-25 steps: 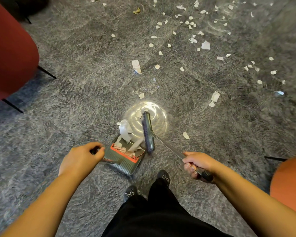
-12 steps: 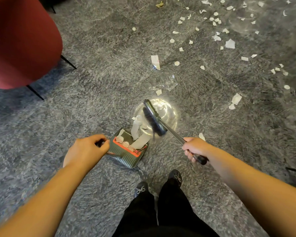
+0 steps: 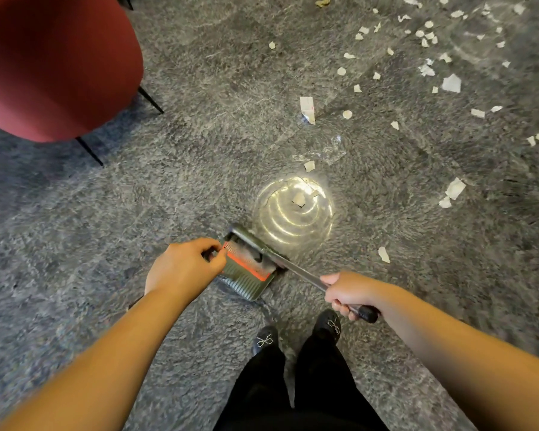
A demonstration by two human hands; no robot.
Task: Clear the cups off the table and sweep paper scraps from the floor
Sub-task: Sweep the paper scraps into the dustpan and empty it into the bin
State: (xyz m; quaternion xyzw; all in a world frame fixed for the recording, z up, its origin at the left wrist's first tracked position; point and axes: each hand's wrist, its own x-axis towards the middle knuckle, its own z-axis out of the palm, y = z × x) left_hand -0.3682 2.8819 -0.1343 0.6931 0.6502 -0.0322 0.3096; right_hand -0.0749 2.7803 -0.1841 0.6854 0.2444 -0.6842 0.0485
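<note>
My left hand [image 3: 184,265] grips the handle of a grey dustpan [image 3: 246,275] with an orange strip, set on the grey carpet in front of my feet. My right hand [image 3: 349,293] grips the black end of a broom handle [image 3: 302,275]. The broom head [image 3: 249,241] lies across the dustpan's mouth and hides what is inside. A round metal floor plate [image 3: 293,216] just beyond the pan carries a small paper scrap [image 3: 298,200]. Several white paper scraps [image 3: 451,83] lie scattered over the carpet at the upper right.
A red chair [image 3: 53,63] with thin black legs stands at the upper left. A crumpled clear wrapper [image 3: 332,150] lies beyond the floor plate. My black shoes [image 3: 327,325] stand right behind the dustpan. A larger scrap [image 3: 307,108] lies at upper centre.
The broom head swept from the floor plate back into the dustpan's mouth, taking the big white pieces with it. My view shifted, bringing the red chair further in.
</note>
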